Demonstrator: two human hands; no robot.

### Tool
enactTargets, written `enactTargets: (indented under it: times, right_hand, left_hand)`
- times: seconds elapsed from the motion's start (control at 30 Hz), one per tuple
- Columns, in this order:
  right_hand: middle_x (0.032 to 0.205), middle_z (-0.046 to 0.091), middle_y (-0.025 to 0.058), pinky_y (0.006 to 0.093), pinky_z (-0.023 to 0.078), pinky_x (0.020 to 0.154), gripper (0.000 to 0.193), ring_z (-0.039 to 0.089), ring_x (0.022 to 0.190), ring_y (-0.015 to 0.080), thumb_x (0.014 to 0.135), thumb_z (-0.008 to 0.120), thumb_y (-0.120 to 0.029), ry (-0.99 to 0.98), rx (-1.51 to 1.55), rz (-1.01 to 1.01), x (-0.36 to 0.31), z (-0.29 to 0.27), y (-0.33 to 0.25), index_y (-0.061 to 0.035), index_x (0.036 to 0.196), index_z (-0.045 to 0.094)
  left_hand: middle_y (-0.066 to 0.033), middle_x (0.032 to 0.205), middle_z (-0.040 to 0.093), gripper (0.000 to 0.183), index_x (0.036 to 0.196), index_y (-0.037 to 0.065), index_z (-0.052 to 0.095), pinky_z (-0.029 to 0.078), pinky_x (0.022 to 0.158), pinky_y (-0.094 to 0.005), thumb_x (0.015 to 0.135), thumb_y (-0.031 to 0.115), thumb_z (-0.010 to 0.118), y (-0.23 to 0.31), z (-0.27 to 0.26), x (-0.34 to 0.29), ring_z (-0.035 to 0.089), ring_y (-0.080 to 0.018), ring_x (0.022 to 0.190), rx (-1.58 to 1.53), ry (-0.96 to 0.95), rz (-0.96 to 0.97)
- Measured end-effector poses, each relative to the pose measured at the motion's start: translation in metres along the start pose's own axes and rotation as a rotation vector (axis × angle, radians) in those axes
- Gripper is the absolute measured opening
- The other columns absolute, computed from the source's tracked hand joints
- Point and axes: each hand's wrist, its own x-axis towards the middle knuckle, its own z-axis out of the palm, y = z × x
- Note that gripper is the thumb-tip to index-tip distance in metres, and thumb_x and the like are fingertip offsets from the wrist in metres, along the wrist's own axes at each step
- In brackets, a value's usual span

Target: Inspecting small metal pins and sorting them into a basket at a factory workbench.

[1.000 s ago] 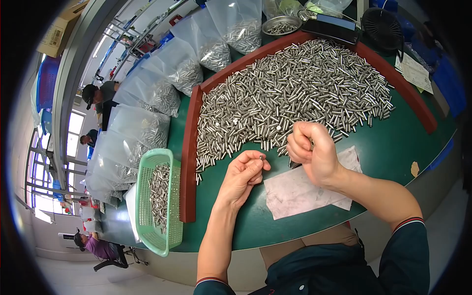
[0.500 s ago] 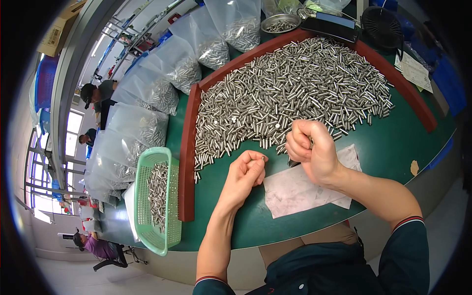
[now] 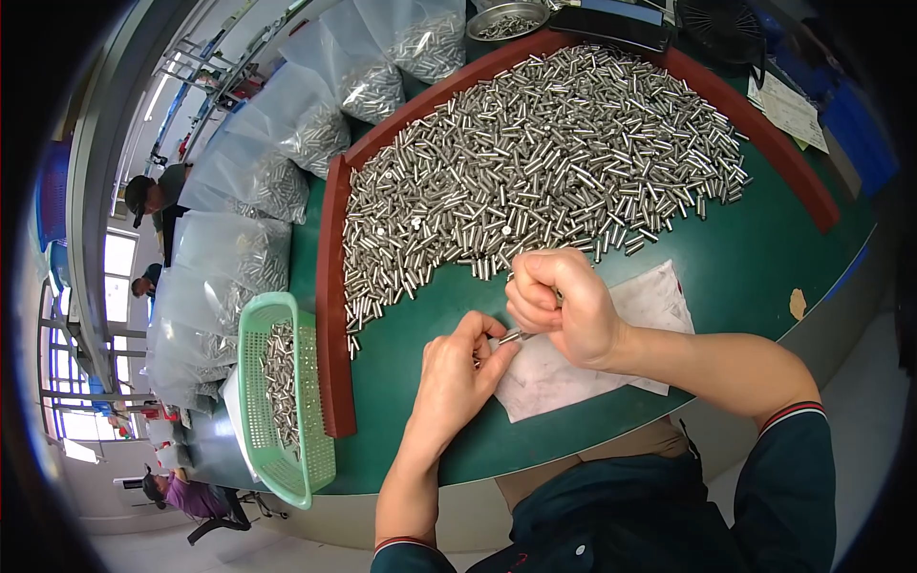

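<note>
My left hand (image 3: 456,377) is closed, pinching a small shiny metal pin (image 3: 510,336) between thumb and forefinger. Close beside it, my right hand (image 3: 565,307) is curled into a fist over a thin tool, mostly hidden in the fingers; its kind cannot be made out. The tool's end appears to meet or nearly meet the pin. Beneath both hands lies a smudged white cloth or paper sheet (image 3: 549,377). Just beyond them spreads a large heap of metal pins (image 3: 554,158) on the green tabletop (image 3: 392,368).
A dark red wooden border (image 3: 336,315) fences the heap. Left of it stands a light green plastic basket (image 3: 320,458) holding pins. Clear bags of pins (image 3: 320,134) line the far left side. A metal bowl (image 3: 511,21), a phone-like device (image 3: 611,27) and a small black fan (image 3: 721,33) sit at the back.
My two hands have come together: the left has turned its pin toward the right fist, which has moved left. The whole view has shifted slightly, so the surroundings appear farther left and higher.
</note>
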Motion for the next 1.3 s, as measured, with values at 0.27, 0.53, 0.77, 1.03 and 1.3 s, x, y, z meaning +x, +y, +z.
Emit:
enactTargets:
  times: [0.27, 0.53, 0.77, 1.03, 1.3]
  right_hand:
    - [0.043, 0.026, -0.003, 0.0236, 0.015, 0.04, 0.031, 0.018, 0.04, 0.0061, 0.08, 0.033, -0.016, -0.012, -0.015, -0.012, -0.0011, 0.0014, 0.001, -0.0107, 0.05, 0.027]
    - [0.043, 0.026, -0.0028, 0.0236, 0.016, 0.04, 0.032, 0.018, 0.04, 0.0063, 0.081, 0.034, -0.018, -0.022, -0.029, -0.018, -0.0004, 0.0018, 0.0016, -0.0106, 0.05, 0.028]
    - [0.043, 0.027, -0.0024, 0.0237, 0.017, 0.04, 0.033, 0.019, 0.04, 0.0066, 0.081, 0.035, -0.018, -0.023, -0.037, -0.008, -0.0006, 0.0008, -0.0002, -0.0104, 0.05, 0.028]
    - [0.043, 0.027, -0.0022, 0.0236, 0.017, 0.04, 0.033, 0.019, 0.041, 0.0067, 0.081, 0.035, -0.018, -0.039, -0.034, -0.009, -0.0009, 0.0015, 0.0017, -0.0103, 0.05, 0.028]
    - [0.045, 0.027, -0.0025, 0.0235, 0.018, 0.041, 0.033, 0.021, 0.042, 0.0069, 0.081, 0.035, -0.018, -0.069, -0.065, -0.018, -0.0023, 0.0046, 0.0057, -0.0099, 0.05, 0.028]
  left_hand:
    - [-0.0078, 0.047, 0.045, 0.012, 0.075, 0.0, 0.054, 0.036, 0.043, -0.0308, 0.073, 0.008, 0.062, -0.0015, 0.0001, -0.0006, 0.045, -0.0195, 0.04, -0.008, -0.01, -0.013]
    - [-0.0081, 0.047, 0.046, 0.011, 0.075, 0.0, 0.056, 0.037, 0.044, -0.0312, 0.072, 0.009, 0.063, -0.0027, 0.0003, -0.001, 0.045, -0.0203, 0.04, -0.007, 0.0, -0.01]
    - [-0.0085, 0.049, 0.048, 0.011, 0.075, -0.001, 0.057, 0.038, 0.045, -0.0301, 0.071, 0.008, 0.064, -0.0031, 0.0022, 0.001, 0.046, -0.0189, 0.041, -0.034, 0.012, -0.013]
    - [-0.008, 0.049, 0.048, 0.011, 0.075, -0.001, 0.058, 0.038, 0.045, -0.0286, 0.071, 0.006, 0.064, -0.0012, 0.0003, 0.0004, 0.045, -0.0164, 0.042, -0.027, 0.007, -0.025]
    - [-0.0077, 0.049, 0.048, 0.01, 0.073, -0.002, 0.059, 0.037, 0.044, -0.0271, 0.07, 0.005, 0.065, 0.0013, 0.0009, -0.0007, 0.043, -0.0137, 0.042, -0.028, 0.028, -0.039]
